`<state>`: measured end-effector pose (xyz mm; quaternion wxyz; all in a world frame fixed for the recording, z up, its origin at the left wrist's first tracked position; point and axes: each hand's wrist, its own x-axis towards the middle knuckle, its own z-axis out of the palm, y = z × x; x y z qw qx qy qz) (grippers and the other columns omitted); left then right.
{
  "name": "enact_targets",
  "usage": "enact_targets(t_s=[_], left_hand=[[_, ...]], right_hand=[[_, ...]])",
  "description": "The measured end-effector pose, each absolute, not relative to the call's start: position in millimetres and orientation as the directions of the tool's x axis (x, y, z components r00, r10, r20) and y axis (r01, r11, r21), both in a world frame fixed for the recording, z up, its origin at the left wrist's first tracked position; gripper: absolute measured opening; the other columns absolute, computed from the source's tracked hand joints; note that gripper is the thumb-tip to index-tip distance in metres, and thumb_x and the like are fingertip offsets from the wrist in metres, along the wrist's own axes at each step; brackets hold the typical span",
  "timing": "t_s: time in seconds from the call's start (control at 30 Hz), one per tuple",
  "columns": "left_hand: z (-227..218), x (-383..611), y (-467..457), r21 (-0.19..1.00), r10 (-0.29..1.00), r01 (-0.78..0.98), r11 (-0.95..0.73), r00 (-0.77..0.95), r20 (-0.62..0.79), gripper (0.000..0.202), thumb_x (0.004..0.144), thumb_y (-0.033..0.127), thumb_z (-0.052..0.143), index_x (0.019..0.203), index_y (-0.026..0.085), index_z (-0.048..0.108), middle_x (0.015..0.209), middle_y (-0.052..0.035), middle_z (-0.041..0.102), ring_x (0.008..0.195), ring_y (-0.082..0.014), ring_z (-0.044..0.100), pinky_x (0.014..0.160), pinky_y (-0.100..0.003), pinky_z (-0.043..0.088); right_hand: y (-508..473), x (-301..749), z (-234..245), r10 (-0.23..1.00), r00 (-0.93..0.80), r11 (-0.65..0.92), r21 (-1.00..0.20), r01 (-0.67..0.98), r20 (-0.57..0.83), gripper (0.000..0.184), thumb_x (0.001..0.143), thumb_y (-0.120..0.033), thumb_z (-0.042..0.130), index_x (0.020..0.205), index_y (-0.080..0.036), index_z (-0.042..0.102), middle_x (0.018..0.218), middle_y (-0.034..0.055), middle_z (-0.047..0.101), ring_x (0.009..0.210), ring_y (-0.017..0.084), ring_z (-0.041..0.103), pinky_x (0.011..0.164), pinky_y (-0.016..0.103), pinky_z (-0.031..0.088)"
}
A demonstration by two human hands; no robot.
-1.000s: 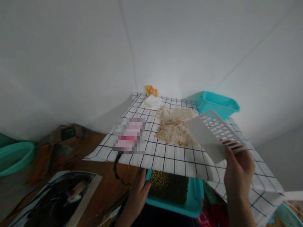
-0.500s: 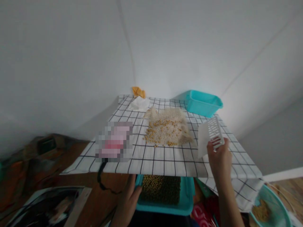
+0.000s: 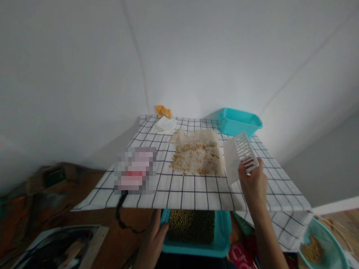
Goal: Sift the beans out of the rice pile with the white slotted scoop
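My right hand grips the lower right edge of a white slotted plastic piece, held tilted above the right side of the table. One face of it has slots and the other is plain. Left of it lies a beige grainy patch scattered with yellow beans. Below the table's front edge, my left hand is closed on the left rim of a teal tray with its thumb over the side; its other fingers are partly hidden. Many yellow-green beans fill the tray.
A white checked cloth covers the table. Toward the wall are a teal basin, a white cloth and an orange cloth. A blurred-out pink object with a black strap lies left. A teal basket stands low right.
My right hand has carried the white slotted piece a little to the left, closer to the beige patch. My left hand stays at the tray's rim.
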<state>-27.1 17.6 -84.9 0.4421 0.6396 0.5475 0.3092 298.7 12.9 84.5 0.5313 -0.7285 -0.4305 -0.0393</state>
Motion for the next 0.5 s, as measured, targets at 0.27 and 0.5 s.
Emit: enact_targets(t_s=[0.27,0.5], left_hand=[[-66,-19,16,0.915,0.974,0.396,0.071,0.169,-0.149,0.064,0.093,0.035,0.047,0.156,0.023,0.041,0.152,-0.0078,0.059,0.153,-0.0285,0.034,0.126,-0.05,0.026],[-57,-16,15,0.917,0.976,0.389,0.084,0.152,-0.153,0.067,0.089,0.037,0.053,0.154,0.025,0.044,0.152,-0.0059,0.059,0.154,-0.0298,0.032,0.127,-0.05,0.024]], right_hand=[[-19,346,73,0.646,0.618,0.174,-0.874,0.453,0.449,0.028,0.083,-0.046,0.071,0.097,-0.023,0.061,0.088,0.0035,0.067,0.082,0.02,0.064,0.076,0.032,0.049],[-31,361,59,0.717,0.59,0.155,-0.91,0.385,0.371,0.029,0.082,-0.044,0.076,0.099,-0.023,0.066,0.09,0.0041,0.07,0.08,0.02,0.066,0.072,0.03,0.051]])
